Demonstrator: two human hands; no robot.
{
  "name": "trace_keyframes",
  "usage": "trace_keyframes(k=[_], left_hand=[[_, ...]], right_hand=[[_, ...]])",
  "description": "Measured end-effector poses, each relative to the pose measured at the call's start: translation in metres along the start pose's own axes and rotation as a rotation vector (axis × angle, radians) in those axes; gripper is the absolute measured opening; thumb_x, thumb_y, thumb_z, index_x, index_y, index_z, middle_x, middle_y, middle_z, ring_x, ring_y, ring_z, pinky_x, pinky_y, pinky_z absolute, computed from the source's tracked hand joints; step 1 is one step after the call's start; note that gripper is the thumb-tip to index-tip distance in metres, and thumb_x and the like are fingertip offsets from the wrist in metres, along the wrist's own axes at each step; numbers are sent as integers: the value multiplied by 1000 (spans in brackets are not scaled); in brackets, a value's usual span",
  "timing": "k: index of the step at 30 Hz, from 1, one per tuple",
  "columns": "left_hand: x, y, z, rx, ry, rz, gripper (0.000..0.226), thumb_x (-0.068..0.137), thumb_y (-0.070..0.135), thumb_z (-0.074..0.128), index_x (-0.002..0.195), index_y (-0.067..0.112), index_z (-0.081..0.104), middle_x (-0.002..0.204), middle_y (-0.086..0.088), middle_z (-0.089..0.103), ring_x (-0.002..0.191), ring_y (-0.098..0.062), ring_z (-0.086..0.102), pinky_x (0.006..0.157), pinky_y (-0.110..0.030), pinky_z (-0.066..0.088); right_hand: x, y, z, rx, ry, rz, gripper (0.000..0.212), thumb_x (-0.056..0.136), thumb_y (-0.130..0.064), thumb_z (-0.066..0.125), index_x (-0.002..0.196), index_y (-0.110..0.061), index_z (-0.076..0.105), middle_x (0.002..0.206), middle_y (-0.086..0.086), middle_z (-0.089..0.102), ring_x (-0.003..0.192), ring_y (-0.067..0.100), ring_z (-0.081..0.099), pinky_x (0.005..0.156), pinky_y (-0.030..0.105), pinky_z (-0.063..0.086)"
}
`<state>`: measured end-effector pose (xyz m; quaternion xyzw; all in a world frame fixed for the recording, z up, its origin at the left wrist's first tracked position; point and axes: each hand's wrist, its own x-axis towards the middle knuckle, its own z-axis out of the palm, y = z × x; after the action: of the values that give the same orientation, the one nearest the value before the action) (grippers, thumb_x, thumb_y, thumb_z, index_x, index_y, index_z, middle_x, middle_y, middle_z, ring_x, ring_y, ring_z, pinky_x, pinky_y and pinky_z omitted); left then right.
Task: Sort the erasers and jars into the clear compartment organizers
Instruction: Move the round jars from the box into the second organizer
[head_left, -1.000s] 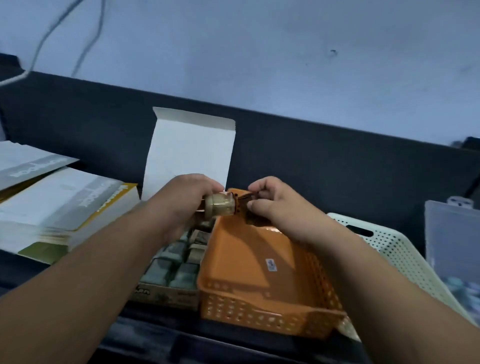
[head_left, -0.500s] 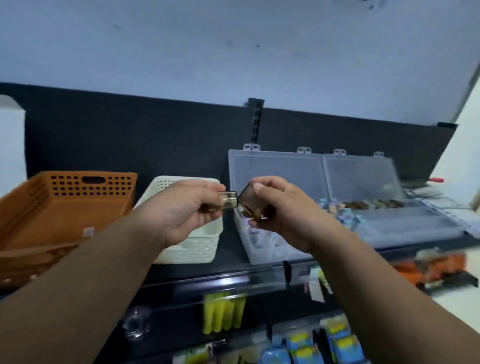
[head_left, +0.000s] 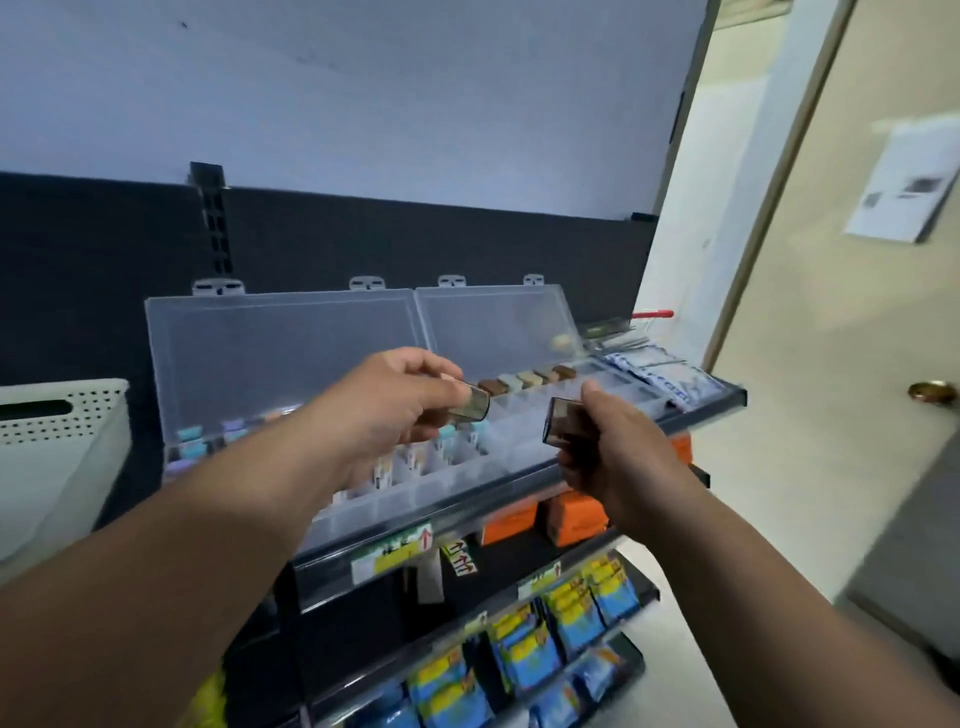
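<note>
Two clear organizers (head_left: 280, 353) sat open on the shelf, lids propped back. My left hand (head_left: 400, 400) hung over the middle compartments, fingertips pinching a small tinted jar (head_left: 470, 406) by its base, mouth pointing right. My right hand (head_left: 613, 457) pinched a dark tinted cap (head_left: 563, 423), near the jar but not touching it. An eraser row (head_left: 524, 381) filled the back compartments. I judged the jar light, rigid and slick. Best held low on the sidewall, not the rim.
</note>
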<state>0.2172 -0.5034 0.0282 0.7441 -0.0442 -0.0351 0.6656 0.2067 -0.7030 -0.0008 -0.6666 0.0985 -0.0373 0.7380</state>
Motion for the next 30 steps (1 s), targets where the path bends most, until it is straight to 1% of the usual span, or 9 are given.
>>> trace_keyframes(k=[2, 5, 9, 15, 20, 22, 24, 26, 30], left_hand=[[25, 4, 14, 12, -31, 13, 20, 81, 3, 71, 97, 12, 64, 97, -17, 69, 79, -22, 62, 70, -29, 53], [63, 11, 33, 43, -56, 57, 28, 79, -2, 71, 103, 9, 62, 89, -13, 68, 67, -18, 63, 56, -20, 55], [122, 17, 58, 142, -78, 99, 30, 75, 7, 77, 99, 19, 65, 92, -6, 68, 76, -23, 64, 83, -45, 55], [198, 24, 99, 368, -100, 194, 43, 72, 19, 81, 110, 23, 59, 99, 7, 61, 91, -12, 61, 75, -25, 48], [242, 20, 139, 495, -67, 198, 42, 74, 16, 79, 109, 23, 56, 88, 14, 58, 72, -2, 60, 65, -20, 50], [259, 19, 154, 541, -35, 198, 42, 75, 16, 78, 109, 25, 55, 89, 14, 58, 74, -5, 63, 72, -28, 54], [274, 15, 166, 582, 5, 193, 42, 75, 18, 78, 110, 27, 56, 96, 10, 61, 83, -14, 66, 81, -36, 57], [290, 10, 180, 595, 44, 188, 42, 74, 20, 79, 109, 29, 57, 102, 6, 62, 87, -14, 64, 82, -37, 57], [319, 2, 208, 651, 111, 110, 46, 74, 22, 79, 113, 31, 57, 104, 6, 61, 90, -14, 62, 79, -37, 58]], right_hand=[[20, -1, -17, 5, -2, 8, 14, 100, -27, 47, 95, -14, 52, 82, 9, 58, 62, 19, 55, 56, 28, 41], [52, -7, -36, -43, -21, -38, 12, 93, -7, 49, 104, -11, 52, 91, 11, 58, 76, 22, 55, 63, 31, 45], [101, -24, -59, -186, -25, -114, 25, 88, 4, 53, 105, -14, 56, 104, 14, 60, 91, 28, 58, 77, 33, 54], [172, -39, -99, -536, 76, -235, 37, 86, -8, 66, 115, -23, 49, 109, 6, 63, 94, 29, 64, 85, 41, 55], [236, -43, -131, -722, 82, -324, 45, 82, -16, 74, 120, -26, 52, 116, 0, 61, 96, 18, 62, 70, 21, 48], [266, -45, -141, -836, 64, -365, 51, 83, -19, 74, 129, -25, 52, 123, -2, 59, 99, 17, 61, 66, 15, 45], [292, -47, -148, -916, 30, -421, 53, 83, -23, 74, 131, -25, 51, 124, -4, 58, 100, 15, 59, 73, 16, 44], [318, -47, -155, -931, -40, -452, 53, 82, -25, 75, 130, -25, 52, 117, -6, 58, 98, 12, 57, 80, 19, 42], [368, -49, -168, -1017, -242, -494, 47, 78, -31, 78, 119, -29, 57, 110, -10, 60, 92, 8, 58, 81, 23, 44]])
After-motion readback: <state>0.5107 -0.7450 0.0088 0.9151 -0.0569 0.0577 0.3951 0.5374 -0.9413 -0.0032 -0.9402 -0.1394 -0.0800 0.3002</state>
